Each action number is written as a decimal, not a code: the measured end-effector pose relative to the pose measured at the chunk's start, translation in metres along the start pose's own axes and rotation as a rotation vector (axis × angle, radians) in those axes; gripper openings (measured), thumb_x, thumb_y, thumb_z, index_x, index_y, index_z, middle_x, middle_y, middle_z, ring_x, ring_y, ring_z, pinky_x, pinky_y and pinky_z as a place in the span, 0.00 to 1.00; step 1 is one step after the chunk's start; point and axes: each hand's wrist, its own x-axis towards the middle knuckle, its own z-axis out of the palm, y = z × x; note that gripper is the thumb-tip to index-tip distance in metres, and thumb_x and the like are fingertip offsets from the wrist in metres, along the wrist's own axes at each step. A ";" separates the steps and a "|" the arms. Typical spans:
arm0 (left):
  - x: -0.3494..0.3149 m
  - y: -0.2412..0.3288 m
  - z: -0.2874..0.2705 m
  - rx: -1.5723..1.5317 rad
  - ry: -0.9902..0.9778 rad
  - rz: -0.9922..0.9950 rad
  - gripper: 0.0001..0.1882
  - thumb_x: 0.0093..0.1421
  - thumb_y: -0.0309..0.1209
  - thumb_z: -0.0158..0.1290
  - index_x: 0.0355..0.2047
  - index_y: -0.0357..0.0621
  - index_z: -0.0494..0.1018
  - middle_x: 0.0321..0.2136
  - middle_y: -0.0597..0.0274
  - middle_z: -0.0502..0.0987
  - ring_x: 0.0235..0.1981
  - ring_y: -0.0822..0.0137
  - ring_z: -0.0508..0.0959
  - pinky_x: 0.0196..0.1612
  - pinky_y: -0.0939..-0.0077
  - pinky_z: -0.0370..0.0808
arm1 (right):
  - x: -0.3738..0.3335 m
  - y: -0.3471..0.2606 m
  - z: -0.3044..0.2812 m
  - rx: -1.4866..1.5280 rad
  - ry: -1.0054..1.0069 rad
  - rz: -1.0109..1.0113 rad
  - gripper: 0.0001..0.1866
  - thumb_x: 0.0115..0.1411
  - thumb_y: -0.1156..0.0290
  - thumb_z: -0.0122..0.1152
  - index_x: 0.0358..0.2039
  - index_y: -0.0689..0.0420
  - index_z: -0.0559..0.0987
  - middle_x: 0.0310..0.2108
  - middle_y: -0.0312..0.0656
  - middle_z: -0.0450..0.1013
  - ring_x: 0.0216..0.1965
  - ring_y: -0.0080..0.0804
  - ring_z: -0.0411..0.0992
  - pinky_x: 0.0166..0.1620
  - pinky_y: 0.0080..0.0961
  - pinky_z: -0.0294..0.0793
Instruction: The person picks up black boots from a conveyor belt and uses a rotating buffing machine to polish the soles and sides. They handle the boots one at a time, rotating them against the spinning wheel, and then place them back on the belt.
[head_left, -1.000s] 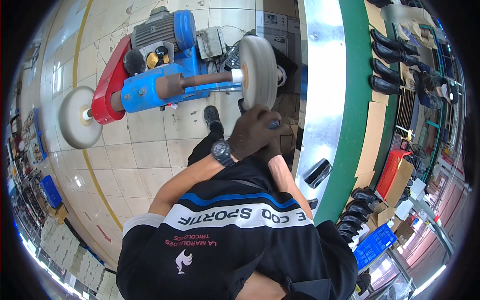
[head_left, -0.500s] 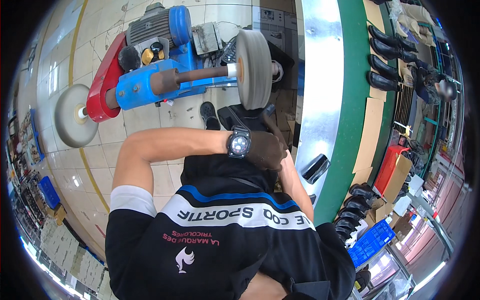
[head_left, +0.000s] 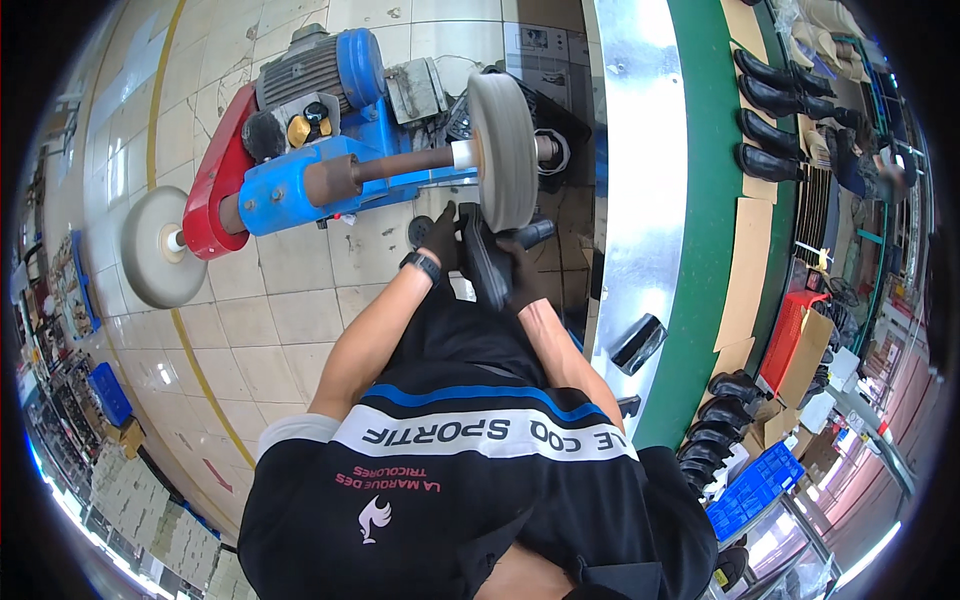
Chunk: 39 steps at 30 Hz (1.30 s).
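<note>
A black shoe [head_left: 487,268] is held between my two hands, just below the large grey buffing wheel [head_left: 504,150]. Its upper end is close against the wheel's lower edge; whether they touch I cannot tell. My left hand [head_left: 443,238], in a dark glove with a black watch at the wrist, grips the shoe's left side near the wheel. On the shoe's other side, lower down, my right hand [head_left: 524,278] is closed, also dark-gloved. Its fingers are partly hidden. A grey-black cylindrical part [head_left: 535,233] shows beside the wheel, past my right hand.
The wheel's shaft runs left to a blue machine [head_left: 290,185] with a motor, a red guard [head_left: 212,185] and a second wheel [head_left: 155,245]. At right, a shiny black piece [head_left: 637,343] lies on a metal ledge [head_left: 640,200]. Black shoes [head_left: 770,145] line the green bench [head_left: 705,180].
My left hand has swung from across my body beside my right hand to the shoe's left side. The shoe now shows plainly, close under the wheel. My view has shifted slightly.
</note>
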 end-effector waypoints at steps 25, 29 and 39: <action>-0.034 -0.014 -0.026 0.093 -0.197 0.365 0.15 0.65 0.39 0.45 0.38 0.40 0.75 0.34 0.60 0.78 0.36 0.68 0.77 0.43 0.71 0.74 | -0.072 0.024 0.028 -0.284 0.105 0.097 0.18 0.54 0.65 0.59 0.43 0.62 0.76 0.36 0.46 0.77 0.35 0.36 0.77 0.41 0.30 0.79; -0.071 -0.040 -0.048 0.513 -0.047 0.855 0.23 0.58 0.38 0.56 0.49 0.36 0.69 0.47 0.51 0.73 0.46 0.61 0.74 0.50 0.68 0.72 | -0.094 0.016 0.027 -0.785 0.079 -0.077 0.35 0.55 0.67 0.62 0.60 0.66 0.60 0.54 0.52 0.68 0.52 0.37 0.70 0.55 0.27 0.70; -0.080 -0.061 -0.007 0.369 0.021 0.753 0.22 0.65 0.39 0.47 0.52 0.36 0.66 0.44 0.54 0.74 0.45 0.64 0.74 0.50 0.70 0.71 | -0.134 0.018 0.033 -1.536 0.268 -0.482 0.57 0.41 0.66 0.73 0.70 0.53 0.49 0.51 0.61 0.69 0.53 0.46 0.70 0.57 0.34 0.67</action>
